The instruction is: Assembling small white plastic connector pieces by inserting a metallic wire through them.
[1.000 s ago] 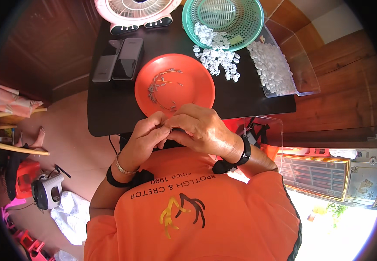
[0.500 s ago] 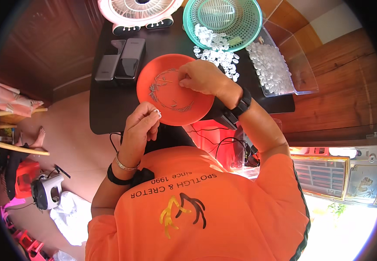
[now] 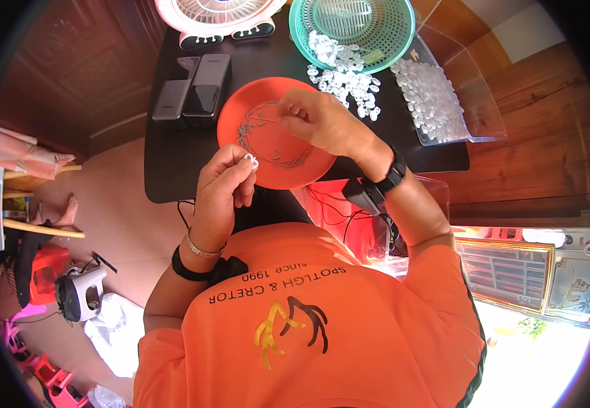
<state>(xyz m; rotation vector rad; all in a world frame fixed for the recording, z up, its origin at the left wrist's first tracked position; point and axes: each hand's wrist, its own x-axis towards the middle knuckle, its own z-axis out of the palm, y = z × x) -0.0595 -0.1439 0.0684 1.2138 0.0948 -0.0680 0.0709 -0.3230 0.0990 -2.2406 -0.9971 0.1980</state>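
Note:
Between the thumb and fingertips of my left hand (image 3: 223,182) is a small white plastic piece with holes (image 3: 251,162), at the near left rim of an orange-red plate (image 3: 267,178). Small thin grey metal pins (image 3: 244,129) lie in a loose ring on the plate. My right hand (image 3: 323,124) is above the plate's right side, its thumb and fingers drawn together; anything between them is too small to make out. Beyond it, many white oval plastic pieces (image 3: 349,87) are heaped on the dark table (image 3: 165,160), spilling from a tilted green basket (image 3: 403,41).
A clear tray (image 3: 475,112) filled with translucent pieces stands at the right. Two grey-black boxy devices (image 3: 208,85) lie left of the plate, and a pink fan (image 3: 220,17) stands behind. Black cables (image 3: 359,217) hang below the table's edge. Another person's foot (image 3: 69,209) shows far left.
My right hand has lifted slightly and its fingers have shifted over the plate. The left hand keeps its hold on the white piece. The whole view has shifted a little.

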